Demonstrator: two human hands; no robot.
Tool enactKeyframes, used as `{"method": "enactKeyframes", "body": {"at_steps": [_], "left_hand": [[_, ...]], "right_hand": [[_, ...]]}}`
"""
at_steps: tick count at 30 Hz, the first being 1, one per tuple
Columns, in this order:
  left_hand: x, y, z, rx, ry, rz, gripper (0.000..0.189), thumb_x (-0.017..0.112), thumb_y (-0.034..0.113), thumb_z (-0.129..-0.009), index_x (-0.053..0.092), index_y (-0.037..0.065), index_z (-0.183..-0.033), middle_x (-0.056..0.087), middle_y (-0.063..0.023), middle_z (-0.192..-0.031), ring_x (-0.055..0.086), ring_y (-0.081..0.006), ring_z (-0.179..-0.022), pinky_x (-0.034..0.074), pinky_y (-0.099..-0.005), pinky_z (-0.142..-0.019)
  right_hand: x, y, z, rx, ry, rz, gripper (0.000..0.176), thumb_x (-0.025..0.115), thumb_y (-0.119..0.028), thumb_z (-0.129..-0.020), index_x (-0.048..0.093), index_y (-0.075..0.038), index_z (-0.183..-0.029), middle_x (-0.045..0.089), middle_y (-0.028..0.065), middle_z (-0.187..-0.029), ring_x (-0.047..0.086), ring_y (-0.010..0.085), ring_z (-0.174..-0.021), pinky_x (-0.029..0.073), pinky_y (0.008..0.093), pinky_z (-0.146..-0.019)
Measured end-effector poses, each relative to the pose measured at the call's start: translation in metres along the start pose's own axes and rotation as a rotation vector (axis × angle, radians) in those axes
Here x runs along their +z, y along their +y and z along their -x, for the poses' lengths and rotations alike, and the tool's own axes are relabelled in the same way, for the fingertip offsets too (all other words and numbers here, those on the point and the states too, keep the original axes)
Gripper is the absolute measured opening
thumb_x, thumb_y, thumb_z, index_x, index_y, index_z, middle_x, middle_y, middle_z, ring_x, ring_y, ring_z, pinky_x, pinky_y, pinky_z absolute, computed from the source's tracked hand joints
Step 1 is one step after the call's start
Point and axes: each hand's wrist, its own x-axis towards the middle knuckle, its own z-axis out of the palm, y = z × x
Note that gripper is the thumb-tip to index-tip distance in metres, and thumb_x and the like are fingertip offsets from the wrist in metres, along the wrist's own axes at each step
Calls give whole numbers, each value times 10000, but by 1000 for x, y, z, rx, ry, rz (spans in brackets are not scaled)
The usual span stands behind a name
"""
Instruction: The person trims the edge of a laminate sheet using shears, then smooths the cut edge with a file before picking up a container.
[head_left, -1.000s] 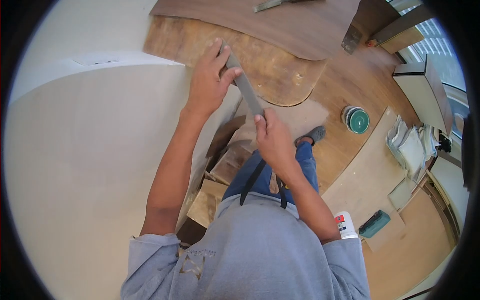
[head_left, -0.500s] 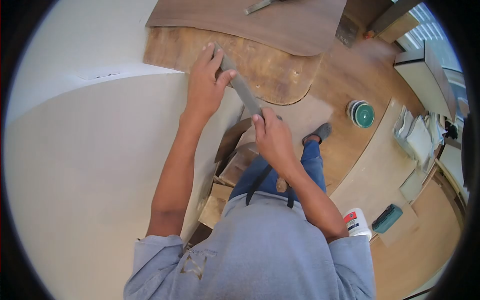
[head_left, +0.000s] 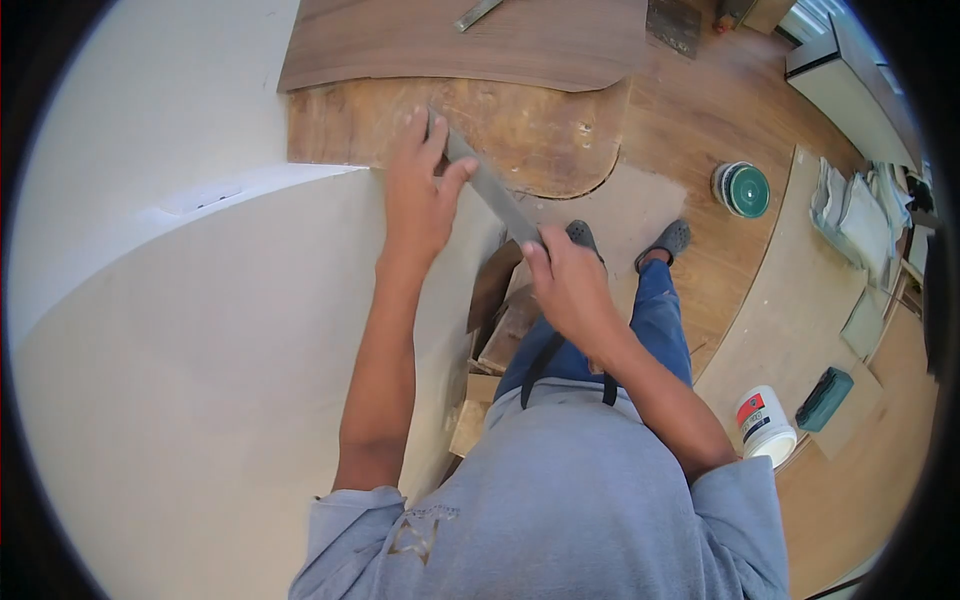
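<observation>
A long flat grey bar (head_left: pixel 492 192) runs diagonally between my two hands, above the near edge of a worn wooden board (head_left: pixel 520 130). My left hand (head_left: pixel 420 185) is at its upper end, with fingertips and thumb on the bar. Around the lower end, my right hand (head_left: pixel 575 280) is closed, its thumb along the side. A brown veneer sheet (head_left: pixel 400 45) with an uneven edge lies on the far part of the board. On that sheet is a small metal tool (head_left: pixel 478 14), partly cut off by the frame's top.
A pale wall panel (head_left: pixel 200 370) fills the left side. To the right on the floor are a green-lidded tub (head_left: pixel 748 191), folded cloths (head_left: pixel 855 215), a white bucket (head_left: pixel 765 425) and a teal case (head_left: pixel 825 399). Wooden pieces (head_left: pixel 510 330) stand beside my legs.
The view has shifted, so the floor items and my body appear farther right. Both hands still hold the bar, which sits slightly lower in the picture. A second shoe now shows below the board.
</observation>
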Motion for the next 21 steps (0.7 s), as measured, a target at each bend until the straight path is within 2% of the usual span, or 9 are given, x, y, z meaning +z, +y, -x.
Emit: {"method": "enactKeyframes", "body": {"at_steps": [2, 5, 7, 11, 13, 17, 21], "left_hand": [[4, 7, 19, 17, -8, -37, 594, 737, 271, -956, 588, -51, -1432, 440, -266, -1602, 441, -410, -1478, 374, -433, -1197], [12, 10, 25, 20, 24, 66, 582, 745, 216, -933, 587, -95, -1399, 456, -308, -1567, 451, -459, -1447, 368, -477, -1191], [16, -5, 8, -14, 4, 107, 599, 731, 265, -960, 576, -47, -1447, 430, -262, -1612, 407, -391, -1508, 356, -427, -1211], [-2, -5, -19, -40, -15, 138, 586, 743, 238, -951, 586, -41, -1441, 433, -255, -1613, 413, -388, -1504, 363, -428, -1208], [-2, -4, -10, 18, -42, -56, 582, 749, 235, -944, 594, -42, -1433, 442, -253, -1608, 433, -391, -1490, 380, -429, -1198], [5, 2, 19, 21, -50, -23, 588, 738, 264, -950, 594, -53, -1425, 447, -259, -1601, 438, -400, -1483, 386, -436, -1191], [5, -6, -17, -24, -20, 60, 611, 749, 302, -943, 600, -46, -1422, 450, -255, -1600, 427, -401, -1490, 361, -439, -1206]], "right_hand": [[-1, 6, 18, -4, -19, -42, 240, 540, -245, -1060, 558, -7, -1034, 674, 297, -824, 646, 530, -821, 484, 621, -724], [-1, 11, 22, 98, -70, -45, 245, 541, -249, -1059, 555, -7, -1027, 673, 305, -838, 638, 539, -822, 475, 630, -729], [4, 15, 5, -1, -18, -20, 238, 540, -247, -1059, 545, -10, -1035, 675, 303, -843, 642, 532, -829, 469, 631, -737], [5, -2, -14, 2, -8, -50, 232, 537, -244, -1059, 532, -13, -1050, 676, 300, -846, 644, 532, -830, 468, 632, -744], [16, 6, -2, -64, 82, -34, 258, 536, -244, -1059, 545, 8, -1005, 641, 301, -810, 624, 540, -834, 456, 606, -723], [10, 11, 23, 45, -23, -65, 259, 525, -264, -1067, 532, -5, -1054, 675, 301, -851, 646, 534, -832, 466, 629, -741], [6, 6, -13, 5, 8, -44, 269, 527, -268, -1067, 531, -1, -1043, 675, 306, -852, 650, 531, -829, 467, 634, -740]]}}
